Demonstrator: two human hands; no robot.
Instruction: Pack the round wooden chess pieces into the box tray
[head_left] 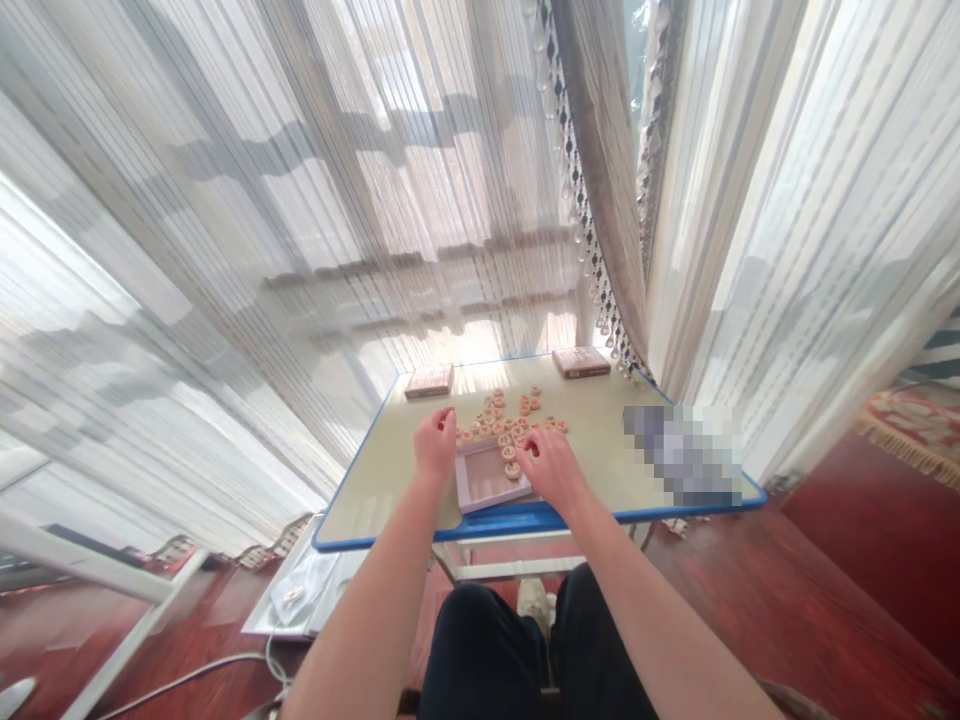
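Round wooden Chinese chess pieces (498, 427), marked on top, lie scattered across the middle of the table. In front of them is a shallow open box (463, 492) with a pale rim, near the table's front edge. A few pieces (512, 470) rest along the right part of this box. My left hand (435, 442) hovers by the box's back left corner, fingers curled together; anything in them is hidden. Over the box's right side, my right hand (553, 468) has its thumb and fingers bent together beside the pieces. What it grips, if anything, cannot be made out.
The small table (375, 470) has a blue edge. Two flat boxes lie at its back, one on the left (430, 381) and one on the right (581, 362). A blurred-out object (682, 455) occupies the right end. Sheer curtains (450, 200) hang close behind.
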